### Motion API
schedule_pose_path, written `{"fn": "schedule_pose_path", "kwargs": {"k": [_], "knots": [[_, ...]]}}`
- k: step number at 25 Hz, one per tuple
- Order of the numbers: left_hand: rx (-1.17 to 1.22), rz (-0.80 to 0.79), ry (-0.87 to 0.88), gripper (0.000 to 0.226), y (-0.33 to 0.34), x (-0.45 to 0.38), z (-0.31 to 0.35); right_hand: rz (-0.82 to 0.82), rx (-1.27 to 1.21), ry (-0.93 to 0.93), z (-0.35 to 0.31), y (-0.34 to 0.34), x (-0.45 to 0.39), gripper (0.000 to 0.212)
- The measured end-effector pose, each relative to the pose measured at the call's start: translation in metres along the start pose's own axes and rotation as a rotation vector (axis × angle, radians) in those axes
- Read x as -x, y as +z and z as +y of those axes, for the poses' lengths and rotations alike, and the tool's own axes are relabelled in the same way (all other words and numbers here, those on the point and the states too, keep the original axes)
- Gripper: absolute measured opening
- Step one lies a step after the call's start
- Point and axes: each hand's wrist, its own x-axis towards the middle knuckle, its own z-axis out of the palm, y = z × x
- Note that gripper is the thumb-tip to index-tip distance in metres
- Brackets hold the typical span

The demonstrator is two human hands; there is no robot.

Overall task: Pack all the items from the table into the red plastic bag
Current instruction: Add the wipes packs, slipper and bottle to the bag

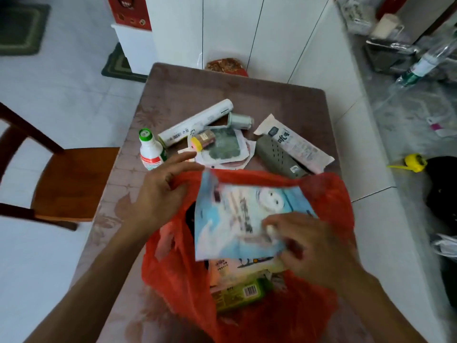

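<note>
Desk, brown patterned top, wooden chair to its left. Red plastic bag sits at near edge, mouth open, w/ green packet & a pale packet inside. Left hand grips bag's left rim, holding it open. Right hand pinches blue-white packet over the mouth; packet blurred. Behind bag, on desk: white roll, white tube lying on grey case, paper sheets, white bottle w/ green cap, small yellow-capped roll, pale green cylinder.
</note>
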Motion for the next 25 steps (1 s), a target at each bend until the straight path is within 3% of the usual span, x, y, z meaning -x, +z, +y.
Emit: {"fn": "schedule_pose_path", "kwargs": {"k": [2, 4, 6, 8, 11, 14, 15, 18, 19, 20, 21, 24, 25], "knots": [[-0.132, -0.043, 0.056, 0.041, 0.003, 0.000, 0.001, -0.214, 0.044, 0.018, -0.002, 0.034, 0.018, 0.023], [-0.264, -0.158, 0.060, 0.031, 0.005, 0.002, 0.006, -0.258, -0.013, 0.102, -0.006, 0.064, 0.009, 0.019], [-0.336, -0.239, 0.053, 0.031, 0.007, 0.007, 0.007, -0.289, -0.074, 0.176, -0.006, 0.078, -0.015, 0.030], [-0.365, -0.206, 0.077, 0.036, 0.007, 0.014, 0.011, -0.301, -0.117, 0.262, 0.009, 0.078, -0.028, 0.036], [-0.340, -0.229, 0.136, 0.049, 0.015, 0.027, 0.017, -0.368, 0.012, 0.558, 0.038, 0.070, -0.019, 0.040], [-0.374, -0.320, -0.015, 0.046, 0.031, 0.036, 0.016, -0.569, 0.125, 0.546, 0.025, 0.077, -0.024, 0.053], [-0.482, -0.321, -0.057, 0.042, 0.034, 0.038, 0.017, -0.471, 0.097, 0.467, 0.016, 0.075, -0.028, 0.050], [-0.628, -0.243, 0.072, 0.037, 0.052, 0.035, 0.031, 0.254, -0.067, 0.286, 0.007, 0.048, -0.029, 0.027], [-0.595, -0.246, 0.129, 0.038, 0.062, 0.032, 0.039, 0.361, -0.163, 0.286, 0.013, 0.041, -0.029, 0.025], [-0.571, -0.272, 0.169, 0.039, 0.076, 0.029, 0.045, 0.356, -0.229, 0.336, 0.022, 0.035, -0.030, 0.027], [-0.562, -0.329, 0.146, 0.041, 0.089, 0.025, 0.051, 0.261, -0.240, 0.420, 0.034, 0.033, -0.030, 0.030], [-0.552, -0.511, -0.070, 0.056, 0.112, 0.026, 0.039, -0.289, 0.182, 0.553, 0.067, 0.044, -0.011, 0.034], [-0.525, -0.520, -0.092, 0.061, 0.112, 0.029, 0.031, -0.307, 0.215, 0.568, 0.071, 0.047, -0.002, 0.032]]}}
